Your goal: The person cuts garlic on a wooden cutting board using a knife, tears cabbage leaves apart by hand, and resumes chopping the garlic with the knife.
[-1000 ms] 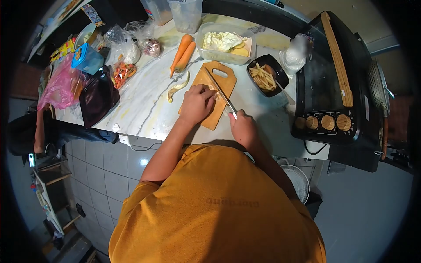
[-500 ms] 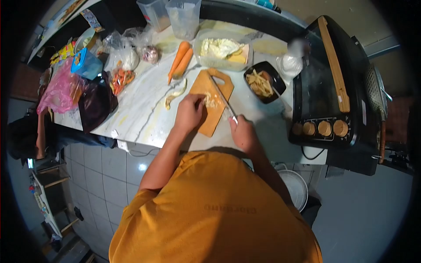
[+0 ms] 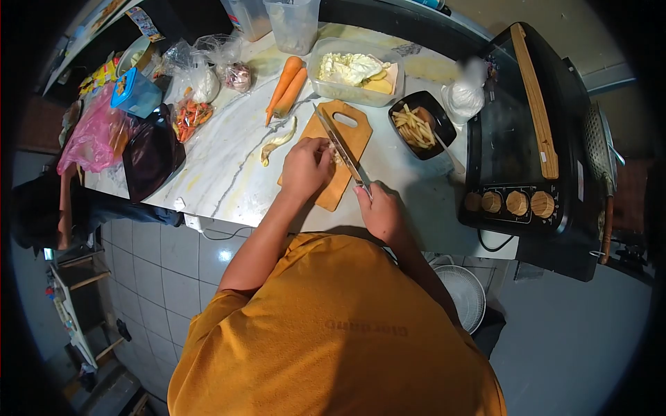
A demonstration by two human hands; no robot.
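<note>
On the wooden cutting board (image 3: pixel 360 133) lies a small heap of pale chopped food (image 3: pixel 338 157), partly hidden by my fingers and the blade. My left hand (image 3: pixel 306 168) is closed, its bent fingers pressed on these pieces at the board's left side. The knife (image 3: pixel 341 144) slants across the board with its tip pointing away from me, close beside my left fingertips. Its handle is wrapped in my right hand (image 3: pixel 381 212), near the board's right edge. A curved pale strip of peel or vegetable (image 3: pixel 277 142) rests on the marble counter left of the board.
Carrots (image 3: pixel 285 89) and a clear tub with cabbage (image 3: pixel 355 71) stand behind the board. Right of it are a black bowl of pale sticks (image 3: pixel 416 129), a white bag (image 3: pixel 463 100) and a black oven (image 3: pixel 517 152). Plastic bags (image 3: pixel 97 135) crowd the left; a person (image 3: pixel 62 208) is beyond.
The knife has shifted left, its blade now nearer my left fingers. My left hand has moved slightly right over the chopped pieces, covering more of them. The view has shifted a little.
</note>
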